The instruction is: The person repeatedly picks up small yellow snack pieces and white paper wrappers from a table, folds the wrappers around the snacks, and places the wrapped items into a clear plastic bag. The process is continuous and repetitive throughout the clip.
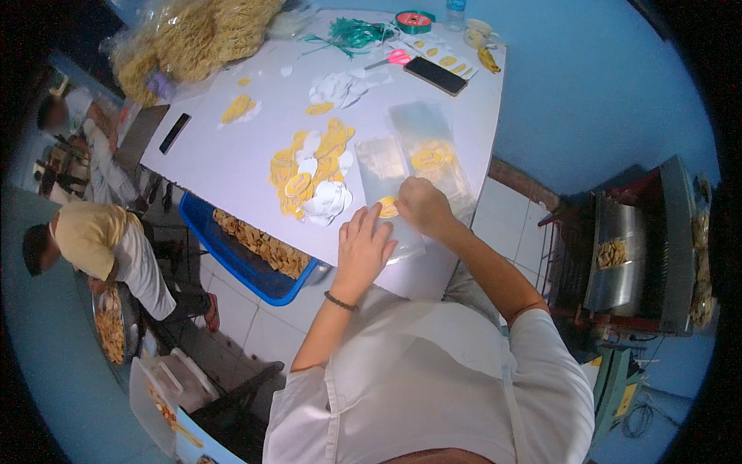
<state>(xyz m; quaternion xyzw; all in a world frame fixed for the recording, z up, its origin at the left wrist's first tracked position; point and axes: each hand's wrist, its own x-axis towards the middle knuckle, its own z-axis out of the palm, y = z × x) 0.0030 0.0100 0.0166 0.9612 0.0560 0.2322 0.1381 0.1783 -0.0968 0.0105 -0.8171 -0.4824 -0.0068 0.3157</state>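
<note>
On the white table, a clear plastic bag (382, 159) lies flat in front of me with a yellow oval sticker (387, 207) on it. My left hand (365, 243) rests on the bag at the sticker's left edge, fingers spread. At its right edge, the fingers of my right hand (424, 207) are curled down; whether they pinch the sticker is hidden. Farther right is a stack of clear bags (420, 122), the top one bearing a yellow oval sticker (432, 156). A loose pile of yellow oval stickers (298, 185) and white backing pieces (327, 203) spreads left of my hands.
Toward the back are a smartphone (435, 75), pink-handled scissors (399, 57), green ribbon (359, 33), a ribbon spool (414, 22) and a cup (478, 33). A blue basin (284, 296) of chips sits below the left edge. Another person (95, 238) bends over a bowl (130, 325).
</note>
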